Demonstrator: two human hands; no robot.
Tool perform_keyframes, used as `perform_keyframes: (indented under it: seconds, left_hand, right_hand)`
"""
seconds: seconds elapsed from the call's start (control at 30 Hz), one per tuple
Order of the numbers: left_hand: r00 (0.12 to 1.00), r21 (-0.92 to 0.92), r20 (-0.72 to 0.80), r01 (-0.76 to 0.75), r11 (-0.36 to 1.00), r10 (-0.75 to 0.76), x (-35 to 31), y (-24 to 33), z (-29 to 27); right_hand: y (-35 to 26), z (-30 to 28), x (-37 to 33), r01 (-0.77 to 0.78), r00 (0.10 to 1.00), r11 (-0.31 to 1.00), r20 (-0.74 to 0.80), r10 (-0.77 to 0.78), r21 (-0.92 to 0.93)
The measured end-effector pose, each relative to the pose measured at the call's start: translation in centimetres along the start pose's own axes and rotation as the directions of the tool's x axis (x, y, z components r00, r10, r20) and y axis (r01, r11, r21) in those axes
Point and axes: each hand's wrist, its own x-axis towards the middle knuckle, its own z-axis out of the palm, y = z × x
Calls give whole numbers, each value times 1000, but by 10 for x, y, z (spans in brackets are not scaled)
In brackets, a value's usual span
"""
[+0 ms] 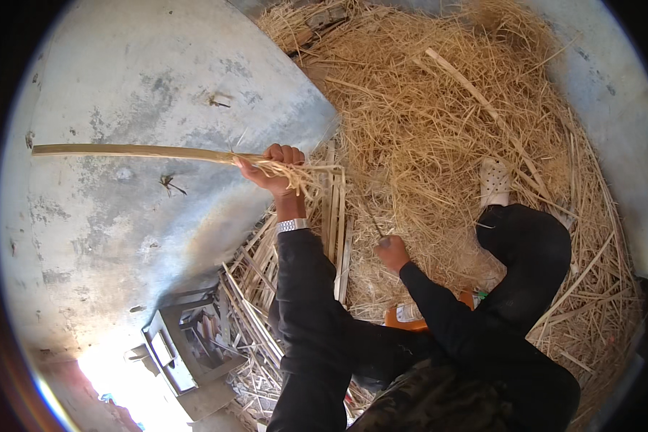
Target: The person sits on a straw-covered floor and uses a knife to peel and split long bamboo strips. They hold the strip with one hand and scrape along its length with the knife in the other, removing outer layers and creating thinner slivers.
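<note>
My left hand (277, 171), with a metal watch band (293, 225) at its wrist, is closed round one end of a long pale bamboo strip (129, 150). The strip points left, raised in front of the wall. Thin curled shavings (295, 175) hang off its held end. Lower and to the right, my right hand (392, 253) is closed in a fist on a tool with a thin dark blade (374, 216). The blade points up and left, apart from the strip; the handle is hidden in my fingers.
A large heap of straw-coloured shavings (425, 129) covers the floor ahead. Split strips (252, 281) lie piled at the left. A whitewashed wall (137, 93) borders that side. Near a bright opening stands a wooden frame (212, 374). My foot wears a pale clog (494, 180); an orange object (403, 319) lies beneath my right arm.
</note>
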Motion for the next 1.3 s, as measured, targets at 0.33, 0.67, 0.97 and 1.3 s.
perform_keyframes:
  seconds: [0.33, 0.67, 0.97, 1.3]
  left_hand:
    - [635, 535, -616, -98, 839, 467, -14, -27, 75]
    - [482, 349, -827, 36, 936, 290, 4, -28, 82]
    - [400, 477, -804, -12, 879, 441, 10, -40, 89]
    - [473, 495, -745, -79, 865, 470, 12, -42, 84]
  right_hand:
    - [44, -12, 18, -517, 855, 726, 244, 457, 453]
    - [32, 17, 16, -188, 982, 926, 80, 172, 326]
    - [9, 37, 9, 46, 998, 983, -60, -35, 179]
    - [-7, 20, -11, -109, 986, 993, -120, 115, 54]
